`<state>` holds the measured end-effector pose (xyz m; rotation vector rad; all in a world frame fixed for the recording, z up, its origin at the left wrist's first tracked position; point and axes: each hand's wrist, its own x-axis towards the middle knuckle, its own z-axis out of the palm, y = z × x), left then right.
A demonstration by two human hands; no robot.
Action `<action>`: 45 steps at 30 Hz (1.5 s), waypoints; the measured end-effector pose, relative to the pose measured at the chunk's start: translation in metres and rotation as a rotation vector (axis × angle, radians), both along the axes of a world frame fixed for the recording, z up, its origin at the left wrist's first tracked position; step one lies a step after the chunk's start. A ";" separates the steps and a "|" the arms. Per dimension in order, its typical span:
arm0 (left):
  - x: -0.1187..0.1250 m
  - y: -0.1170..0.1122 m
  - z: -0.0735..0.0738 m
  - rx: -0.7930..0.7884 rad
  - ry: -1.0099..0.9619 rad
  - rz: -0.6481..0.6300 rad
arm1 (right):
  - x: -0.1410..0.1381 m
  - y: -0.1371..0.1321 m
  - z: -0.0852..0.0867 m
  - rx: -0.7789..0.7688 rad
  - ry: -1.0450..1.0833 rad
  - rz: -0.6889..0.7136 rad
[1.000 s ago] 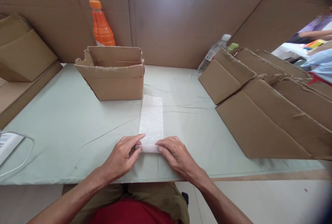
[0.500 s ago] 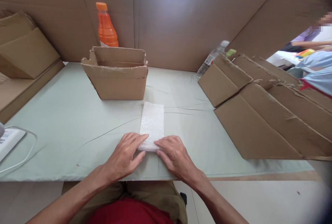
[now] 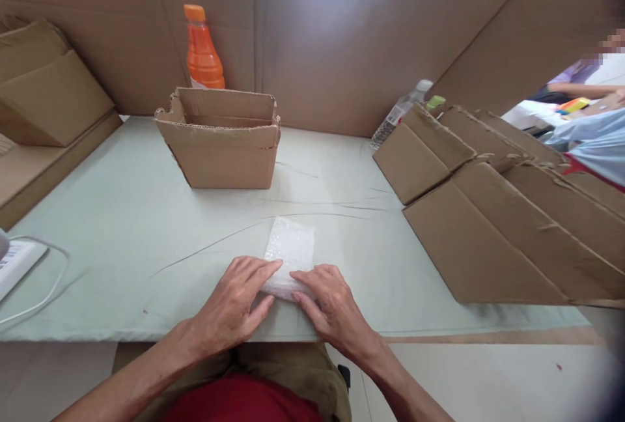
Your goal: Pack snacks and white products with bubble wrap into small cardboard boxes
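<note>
A short strip of clear bubble wrap [image 3: 293, 243] lies flat on the pale green tabletop, its near end folded or rolled into a thicker edge. My left hand [image 3: 239, 295] grips the left end of that thick edge, fingers on top and thumb on the near side. At the right end, my right hand [image 3: 329, 298] holds it the same way, with fingertips over the fold and thumb against the front. Whether anything is inside the fold cannot be seen.
Beyond the wrap stands an open cardboard box [image 3: 224, 155], with an orange bottle [image 3: 204, 57] behind it. Several cardboard bins [image 3: 493, 233] fill the right, near a clear bottle [image 3: 400, 112]. A white power strip [image 3: 19, 266] with a cable lies left. A co-worker's arm [image 3: 581, 90] shows far right.
The flat part of the bubble wrap has become shorter, and its far end lies closer to me. Both hands have shifted slightly toward me, still gripping the folded edge.
</note>
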<state>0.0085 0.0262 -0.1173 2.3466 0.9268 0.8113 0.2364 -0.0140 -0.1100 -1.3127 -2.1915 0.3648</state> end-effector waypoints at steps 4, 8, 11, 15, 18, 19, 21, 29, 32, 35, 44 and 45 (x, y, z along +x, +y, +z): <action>0.000 0.000 0.000 -0.213 0.021 0.033 | 0.005 -0.009 0.006 0.010 0.051 -0.035; 0.008 0.015 -0.008 -0.166 0.040 0.134 | 0.007 -0.008 0.007 0.106 -0.106 -0.042; 0.010 0.014 -0.006 -0.023 0.020 0.115 | 0.005 -0.004 0.002 0.087 -0.158 -0.004; 0.005 0.000 0.000 0.020 0.022 -0.028 | 0.006 -0.006 -0.003 0.011 0.024 -0.033; 0.006 0.002 -0.003 -0.060 0.034 0.024 | 0.008 -0.011 0.001 0.002 0.036 -0.043; 0.009 0.006 -0.005 -0.070 0.040 0.067 | 0.008 -0.013 0.003 0.038 0.008 -0.062; 0.013 0.015 -0.008 -0.078 0.051 0.161 | 0.008 -0.012 0.006 0.118 -0.085 -0.092; 0.013 -0.002 0.000 -0.598 -0.284 0.416 | 0.005 0.009 -0.008 0.114 0.050 -0.182; 0.021 -0.016 -0.005 -0.780 -0.512 0.410 | 0.001 0.008 -0.009 0.019 0.228 -0.251; 0.034 -0.017 -0.006 -0.927 -0.667 0.385 | -0.005 0.001 -0.004 -0.118 0.344 -0.259; 0.036 -0.017 0.014 -0.887 -0.635 0.282 | 0.009 0.002 0.009 -0.516 0.582 -0.096; 0.035 -0.018 0.014 -0.865 -0.609 0.257 | 0.009 0.005 0.009 -0.585 0.603 -0.051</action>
